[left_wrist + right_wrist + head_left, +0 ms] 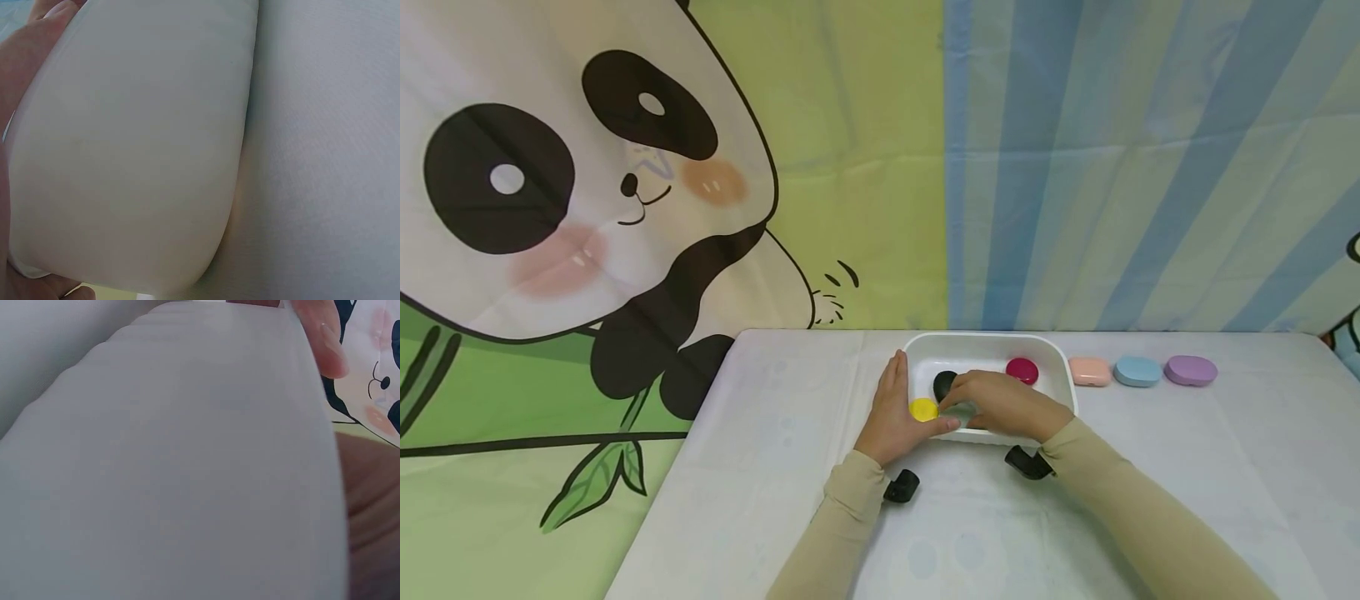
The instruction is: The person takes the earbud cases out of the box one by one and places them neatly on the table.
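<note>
A white tray (1060,354) stands on the table with several small smooth cases in it. My left hand (895,421) rests at its near left corner, fingers extended along the left wall and thumb lying over the front rim. The right hand (1003,404) reaches into the tray from the right and pinches a pale green case (961,412), which the fingers partly hide. Close to these fingers lie a black case (944,384) and a yellow case (923,409). A red case (1022,371) is behind the right hand. In both wrist views the tray's outer wall (137,150) fills much of the picture.
To the right of the tray, a pink case (1089,372), a blue case (1137,372) and a purple case (1191,371) stand in a row. A printed panda curtain (865,167) hangs behind the table. Black wrist cameras (902,486) sit below both wrists.
</note>
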### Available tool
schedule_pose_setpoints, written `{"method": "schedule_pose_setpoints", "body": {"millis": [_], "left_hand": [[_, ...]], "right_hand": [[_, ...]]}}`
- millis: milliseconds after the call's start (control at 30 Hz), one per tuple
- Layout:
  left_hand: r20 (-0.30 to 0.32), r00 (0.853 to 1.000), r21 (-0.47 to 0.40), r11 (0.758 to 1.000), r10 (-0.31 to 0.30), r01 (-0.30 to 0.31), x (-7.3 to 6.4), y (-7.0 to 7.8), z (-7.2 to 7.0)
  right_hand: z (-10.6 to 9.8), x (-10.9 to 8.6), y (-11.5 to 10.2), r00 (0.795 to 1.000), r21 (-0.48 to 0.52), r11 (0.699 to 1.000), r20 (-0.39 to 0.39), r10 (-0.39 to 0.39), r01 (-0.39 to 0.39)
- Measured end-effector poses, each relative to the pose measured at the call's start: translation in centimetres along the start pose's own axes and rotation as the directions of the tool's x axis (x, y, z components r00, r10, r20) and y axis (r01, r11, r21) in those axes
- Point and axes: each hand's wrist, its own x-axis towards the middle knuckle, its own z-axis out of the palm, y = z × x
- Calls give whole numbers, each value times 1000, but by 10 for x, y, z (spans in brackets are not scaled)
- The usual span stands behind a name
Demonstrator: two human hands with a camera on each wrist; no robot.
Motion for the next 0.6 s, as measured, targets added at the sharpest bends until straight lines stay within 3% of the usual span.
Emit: {"method": "schedule_pose_setpoints", "body": {"millis": [600], "left_hand": [[-1,1000,7,1000,-7,7,1,0,0]], "right_hand": [[6,4,4,1000,15,1000,19,0,0]]}}
